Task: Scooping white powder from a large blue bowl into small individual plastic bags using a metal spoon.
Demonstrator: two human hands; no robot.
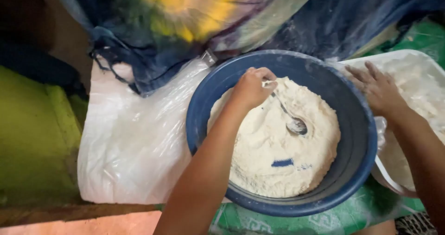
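A wide blue bowl [354, 142] holds a thick layer of pale, crumbly dough [269, 137], with a small bare patch of blue showing through near the front. My left hand [252, 86] grips the handle of a metal spoon [292, 121], whose bowl digs into the dough right of centre. My right hand [378, 89] lies flat, fingers spread, on a white tray [412, 58] just right of the blue bowl; the tray carries more pale dough.
A clear plastic sheet [134, 137] covers the surface left of the bowl. Dark blue and yellow tie-dyed cloth [185, 21] hangs behind it. A green patterned mat [361, 212] lies under the bowl, and a green cushion [32, 137] sits far left.
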